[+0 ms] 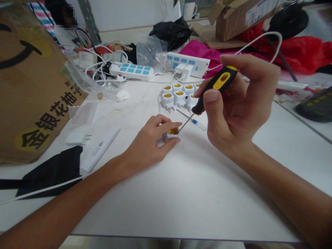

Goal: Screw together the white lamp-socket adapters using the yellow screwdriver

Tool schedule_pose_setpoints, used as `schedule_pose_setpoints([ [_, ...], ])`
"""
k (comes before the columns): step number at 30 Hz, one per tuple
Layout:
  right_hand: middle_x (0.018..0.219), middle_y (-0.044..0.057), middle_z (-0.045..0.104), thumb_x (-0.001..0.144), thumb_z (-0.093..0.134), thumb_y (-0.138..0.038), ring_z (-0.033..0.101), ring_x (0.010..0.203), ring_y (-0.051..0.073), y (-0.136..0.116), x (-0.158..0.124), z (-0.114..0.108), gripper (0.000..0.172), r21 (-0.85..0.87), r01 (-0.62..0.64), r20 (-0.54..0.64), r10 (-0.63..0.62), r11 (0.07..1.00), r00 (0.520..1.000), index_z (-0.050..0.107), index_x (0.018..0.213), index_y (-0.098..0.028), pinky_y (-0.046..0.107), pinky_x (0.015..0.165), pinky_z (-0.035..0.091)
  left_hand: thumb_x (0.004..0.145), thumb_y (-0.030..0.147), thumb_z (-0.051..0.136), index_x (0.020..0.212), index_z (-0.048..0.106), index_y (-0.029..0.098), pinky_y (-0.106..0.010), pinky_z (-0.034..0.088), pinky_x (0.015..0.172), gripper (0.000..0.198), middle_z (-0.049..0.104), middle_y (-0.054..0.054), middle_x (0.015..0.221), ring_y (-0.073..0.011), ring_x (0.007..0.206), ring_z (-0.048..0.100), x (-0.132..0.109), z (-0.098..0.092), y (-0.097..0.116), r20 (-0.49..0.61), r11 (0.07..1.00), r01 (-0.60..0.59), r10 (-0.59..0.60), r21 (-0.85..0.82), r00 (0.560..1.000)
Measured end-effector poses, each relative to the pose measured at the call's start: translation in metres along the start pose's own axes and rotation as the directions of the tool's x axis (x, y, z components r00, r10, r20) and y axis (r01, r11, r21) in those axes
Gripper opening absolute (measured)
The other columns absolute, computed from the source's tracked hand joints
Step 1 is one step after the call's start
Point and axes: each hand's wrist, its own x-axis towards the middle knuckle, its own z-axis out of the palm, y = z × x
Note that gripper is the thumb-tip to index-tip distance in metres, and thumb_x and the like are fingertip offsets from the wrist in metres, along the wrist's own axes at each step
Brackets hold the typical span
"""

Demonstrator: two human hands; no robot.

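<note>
My left hand (pixel 153 140) rests on the white table (pixel 155 200), its fingers closed around a white lamp socket (pixel 172 135) with a gold-coloured inside. In my right hand (pixel 240 103) is a screwdriver (pixel 218 83) with a black and yellow handle, held tilted. Its thin metal shaft slants down to the left, and the tip is at the socket's rim or just inside; I cannot tell which. Behind the hands several similar sockets (pixel 178 97) with plug pins stand in rows, partly hidden by my right hand. A slim tester screwdriver (pixel 198 123) with a clear handle lies beside them.
Two power strips (pixel 135 70) with cables lie at the back. At left stand a large cardboard box (pixel 31 86), a white oblong box (pixel 100 148) and a black flat object (pixel 54 169). Bags and an open carton (pixel 238 20) crowd the far right. Another person is partly visible far left.
</note>
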Motion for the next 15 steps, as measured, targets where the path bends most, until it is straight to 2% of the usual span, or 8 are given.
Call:
schedule_pose_setpoints([
  [3, 0.142, 0.003, 0.064, 0.105, 0.068, -0.061, 0.077, 0.115, 0.03, 0.001, 0.0, 0.001, 0.04, 0.013, 0.056, 0.008, -0.056, 0.998, 0.998, 0.059, 0.141, -0.047, 0.042, 0.083, 0.068, 0.101, 0.023, 0.078, 0.136, 0.074, 0.028, -0.048, 0.059, 0.108, 0.036, 0.071, -0.009, 0.125, -0.0259, 0.12, 0.07, -0.001, 0.001, -0.001, 0.007, 1.0, -0.021, 0.021, -0.01, 1.0],
  [5, 0.141, 0.002, 0.065, 0.106, 0.071, -0.049, 0.076, 0.106, 0.026, 0.003, 0.0, 0.002, 0.035, 0.05, 0.127, 0.057, -0.13, 0.991, 0.99, 0.063, 0.14, -0.046, 0.042, 0.084, 0.067, 0.101, 0.023, 0.078, 0.135, 0.075, 0.027, -0.047, 0.06, 0.107, 0.034, 0.071, -0.01, 0.125, -0.0253, 0.118, 0.07, -0.001, 0.001, -0.001, 0.01, 0.999, -0.045, 0.045, -0.008, 0.999],
  [8, 0.143, -0.002, 0.067, 0.106, 0.073, -0.035, 0.075, 0.103, 0.024, 0.007, -0.001, 0.001, 0.04, 0.081, 0.177, 0.154, -0.188, 0.981, 0.97, 0.064, 0.142, -0.051, 0.043, 0.086, 0.065, 0.101, 0.022, 0.078, 0.131, 0.075, 0.023, -0.045, 0.06, 0.105, 0.03, 0.072, -0.011, 0.125, -0.0247, 0.118, 0.07, -0.001, 0.002, -0.001, 0.006, 0.996, -0.085, 0.085, -0.001, 0.996],
  [10, 0.146, -0.003, 0.067, 0.106, 0.071, -0.033, 0.075, 0.102, 0.023, 0.011, -0.001, 0.0, 0.046, 0.048, 0.227, 0.184, -0.232, 0.973, 0.955, 0.061, 0.147, -0.053, 0.043, 0.086, 0.066, 0.101, 0.021, 0.078, 0.128, 0.074, 0.023, -0.044, 0.06, 0.104, 0.028, 0.072, -0.01, 0.125, -0.0243, 0.117, 0.07, -0.001, 0.003, -0.002, 0.005, 0.995, -0.104, 0.104, 0.006, 0.995],
  [15, 0.148, -0.002, 0.069, 0.109, 0.068, -0.037, 0.076, 0.098, 0.021, 0.019, 0.002, -0.003, 0.054, -0.03, 0.409, 0.208, -0.395, 0.912, 0.895, 0.053, 0.16, -0.045, 0.039, 0.079, 0.068, 0.101, 0.024, 0.08, 0.128, 0.073, 0.022, -0.044, 0.061, 0.102, 0.028, 0.073, -0.009, 0.124, -0.0242, 0.116, 0.07, -0.001, 0.004, -0.002, 0.006, 0.991, -0.131, 0.131, 0.018, 0.991],
])
